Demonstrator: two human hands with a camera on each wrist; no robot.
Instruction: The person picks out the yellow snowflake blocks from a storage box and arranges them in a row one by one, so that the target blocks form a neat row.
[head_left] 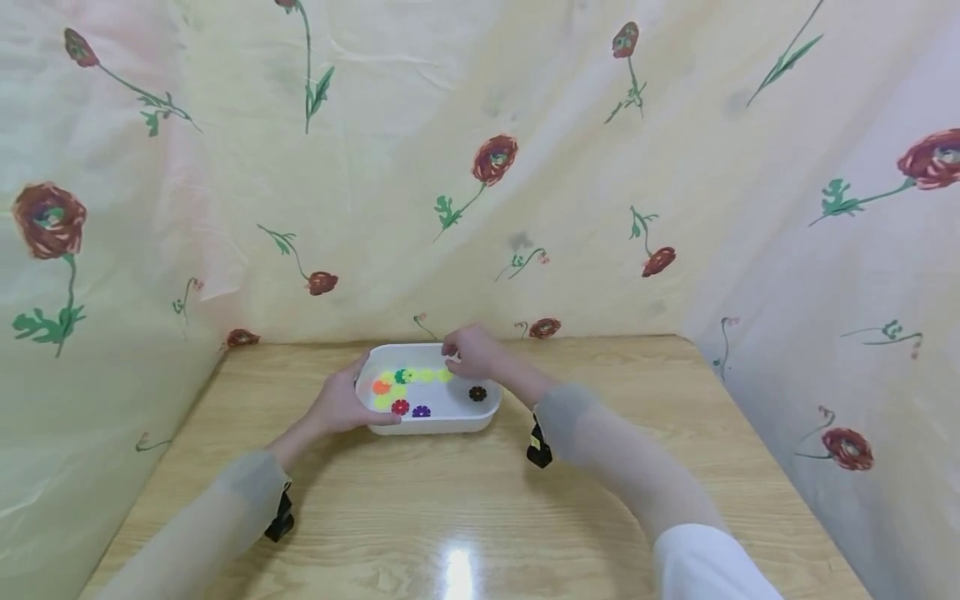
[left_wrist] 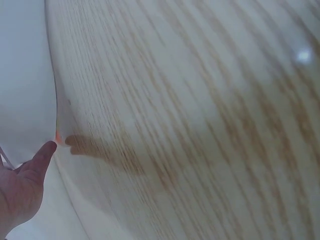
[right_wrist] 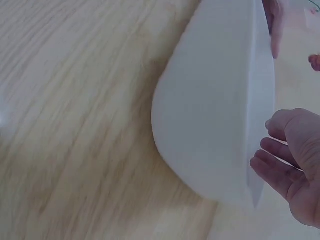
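A white oval plastic tub [head_left: 442, 426] stands near the back of the table. Inside lie flower-shaped plastic discs: several yellow ones [head_left: 427, 375], an orange disc [head_left: 382, 387], a red disc [head_left: 400, 407], a purple disc [head_left: 422, 411], a green disc [head_left: 402, 377] and a dark disc [head_left: 477, 393]. My left hand [head_left: 341, 406] grips the tub's left end, thumb along the front rim. Over the right back part of the tub is my right hand [head_left: 476, 354]. In the right wrist view its fingers [right_wrist: 272, 172] are loosely bent, thumb apart, with nothing seen between them.
The wooden table [head_left: 420, 500] extends in front of the tub and to both sides. Behind it hangs a flower-printed cloth [head_left: 420, 275], which also closes off the left and right sides. A small black device [head_left: 538, 450] hangs under the right wrist, another [head_left: 281, 521] under the left.
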